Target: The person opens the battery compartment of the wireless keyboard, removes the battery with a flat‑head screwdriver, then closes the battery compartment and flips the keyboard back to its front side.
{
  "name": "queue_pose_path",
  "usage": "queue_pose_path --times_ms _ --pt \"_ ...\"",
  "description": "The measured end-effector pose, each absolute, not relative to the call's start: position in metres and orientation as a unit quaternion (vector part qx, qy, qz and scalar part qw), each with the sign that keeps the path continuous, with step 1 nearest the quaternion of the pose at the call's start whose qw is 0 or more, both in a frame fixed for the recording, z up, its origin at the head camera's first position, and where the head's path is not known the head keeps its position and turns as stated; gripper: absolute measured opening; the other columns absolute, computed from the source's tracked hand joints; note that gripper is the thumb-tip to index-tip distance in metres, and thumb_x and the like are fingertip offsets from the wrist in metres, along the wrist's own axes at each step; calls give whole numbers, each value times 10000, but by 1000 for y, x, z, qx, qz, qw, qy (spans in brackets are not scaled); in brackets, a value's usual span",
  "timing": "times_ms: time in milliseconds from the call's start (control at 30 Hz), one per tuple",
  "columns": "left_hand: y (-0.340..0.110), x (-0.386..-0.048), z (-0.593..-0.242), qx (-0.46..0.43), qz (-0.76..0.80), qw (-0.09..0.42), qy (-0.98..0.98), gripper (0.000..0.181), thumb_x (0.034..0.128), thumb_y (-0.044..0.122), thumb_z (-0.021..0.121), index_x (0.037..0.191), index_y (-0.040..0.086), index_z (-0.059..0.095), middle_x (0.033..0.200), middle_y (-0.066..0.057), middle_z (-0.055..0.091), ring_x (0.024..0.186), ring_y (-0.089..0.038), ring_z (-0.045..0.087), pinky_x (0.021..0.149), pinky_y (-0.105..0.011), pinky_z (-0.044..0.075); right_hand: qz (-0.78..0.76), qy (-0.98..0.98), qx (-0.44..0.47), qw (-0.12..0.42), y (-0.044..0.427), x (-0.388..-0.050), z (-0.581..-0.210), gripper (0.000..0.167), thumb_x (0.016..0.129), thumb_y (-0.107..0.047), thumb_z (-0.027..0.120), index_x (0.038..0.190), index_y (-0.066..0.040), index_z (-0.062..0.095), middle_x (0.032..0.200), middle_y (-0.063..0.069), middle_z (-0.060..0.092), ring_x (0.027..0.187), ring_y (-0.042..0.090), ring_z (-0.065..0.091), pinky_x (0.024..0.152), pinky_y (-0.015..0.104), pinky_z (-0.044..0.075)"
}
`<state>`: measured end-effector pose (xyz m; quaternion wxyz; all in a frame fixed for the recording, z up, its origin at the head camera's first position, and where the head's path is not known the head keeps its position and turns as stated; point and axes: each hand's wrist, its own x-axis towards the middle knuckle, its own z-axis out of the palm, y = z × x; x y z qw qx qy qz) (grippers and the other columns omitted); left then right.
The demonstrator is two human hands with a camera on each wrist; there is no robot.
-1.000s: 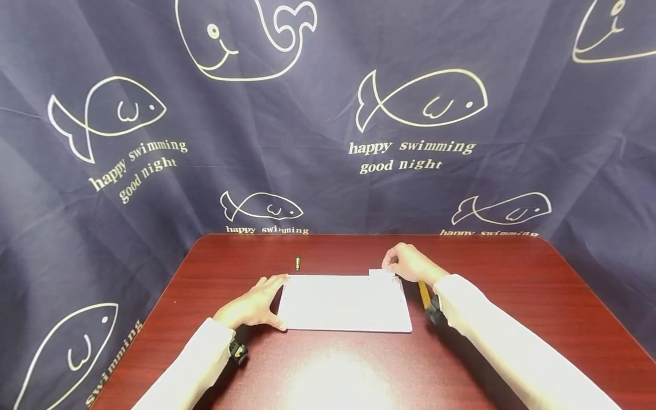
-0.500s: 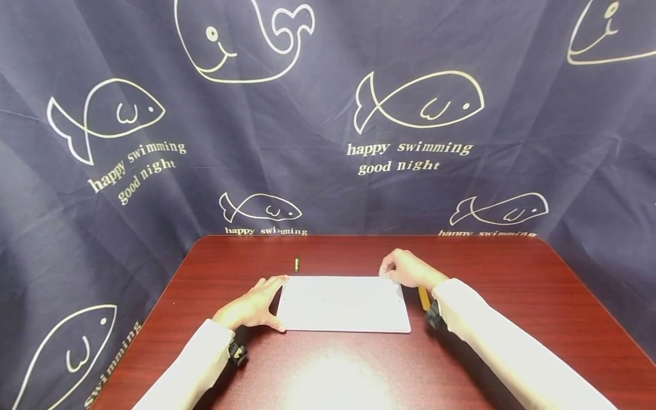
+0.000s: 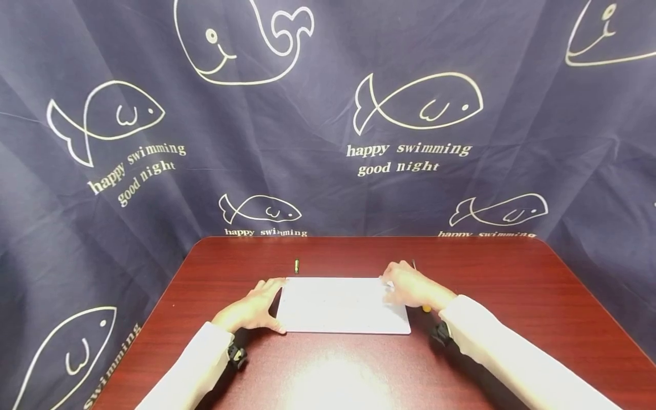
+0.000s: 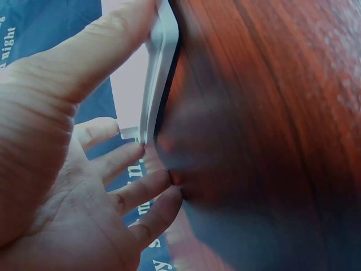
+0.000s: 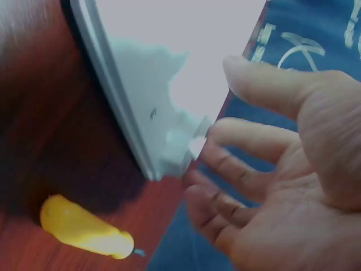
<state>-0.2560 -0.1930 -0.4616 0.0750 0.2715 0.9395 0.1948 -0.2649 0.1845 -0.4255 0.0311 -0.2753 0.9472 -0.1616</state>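
Observation:
A white flat rectangular device [image 3: 338,304], perhaps a keyboard lying face down, rests on the table. My left hand [image 3: 251,307] holds its left end, the thumb at the near corner and the fingertips at the far one; the left wrist view shows the white device edge [image 4: 155,84] between them. Over the far right corner is my right hand [image 3: 410,285], slightly blurred. In the right wrist view its fingers are loosely bent and the thumb stands apart. The index fingertip is at a small white piece [image 5: 194,148] at that corner; whether they touch I cannot tell.
A screwdriver with a yellow handle [image 5: 84,228] lies right of the device, partly hidden by the right hand in the head view. Beyond the far left edge lies a small battery [image 3: 296,266]. A dark blue curtain [image 3: 328,125] hangs behind the red-brown table [image 3: 246,370].
The small white cover that jutted beyond the far edge under my right hand has moved inward, flush. My right hand has since come nearer over the right end. The left hand keeps its place.

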Motion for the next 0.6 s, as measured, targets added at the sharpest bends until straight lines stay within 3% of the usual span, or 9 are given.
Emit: queue_pose_path --times_ms 100,267,433,600 --pt "-193 -256 -463 266 198 76 941 1072 559 364 906 1422 52 352 1400 -156 389 1243 -376 340 979 -542 302 -122 955 -269 33 181 -252 -426 581 685 -279 815 1148 27 646 1109 146 558 999 343 464 808 451 407" --pt "-193 -254 -465 248 198 81 945 1089 576 372 897 1460 98 324 1398 -108 412 1182 -305 371 935 -503 344 -93 963 -247 53 174 -242 -431 799 587 -407 863 1227 -13 593 1261 152 493 1105 346 419 795 508 400" --pt "-193 -252 -464 246 199 76 946 1085 585 378 889 1467 102 322 1373 -91 448 1167 -302 389 908 -520 358 -60 962 -257 67 170 -237 -436 1092 500 -490 889 1324 79 454 1380 234 388 1206 403 364 918 535 360" --pt "-191 -252 -467 268 242 43 932 930 719 363 808 1460 74 328 1323 -102 499 1144 -308 410 919 -502 367 -89 961 -261 29 168 -233 -444 1152 445 -444 920 1334 87 417 1332 231 412 1183 385 381 927 470 397"
